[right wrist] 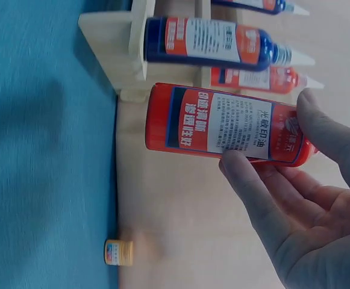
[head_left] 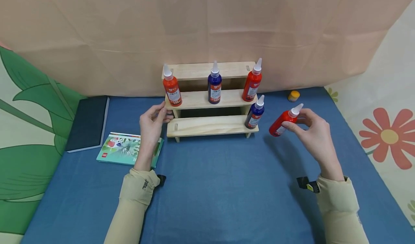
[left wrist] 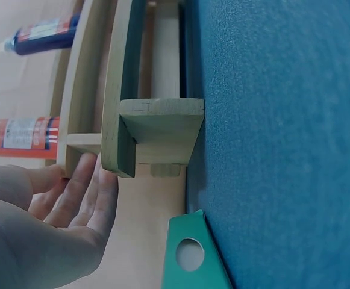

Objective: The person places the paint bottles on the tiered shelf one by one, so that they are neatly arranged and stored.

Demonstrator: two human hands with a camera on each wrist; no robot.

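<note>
My right hand (head_left: 312,132) holds a red stamp-ink bottle (right wrist: 223,126) between thumb and fingers, in the air right of a three-tier wooden rack (head_left: 207,126). The bottle leans, its white nozzle up and to the right. My left hand (head_left: 152,123) pinches the left end of the rack's middle tier, thumb on the edge and fingers beneath. On that tier stand an orange-red bottle (head_left: 173,91) at the left, a blue bottle (head_left: 214,87) mid-way and a red bottle (head_left: 251,85) at the right. Another blue bottle (head_left: 254,115) stands at the bottom tier's right end.
A small yellow-capped jar (head_left: 293,95) is at the back right of the blue-covered table (head_left: 227,193). At the left lie a dark book (head_left: 87,122) and a green booklet (head_left: 120,148), partly behind my left wrist. A beige cloth (head_left: 129,39) hangs behind the rack.
</note>
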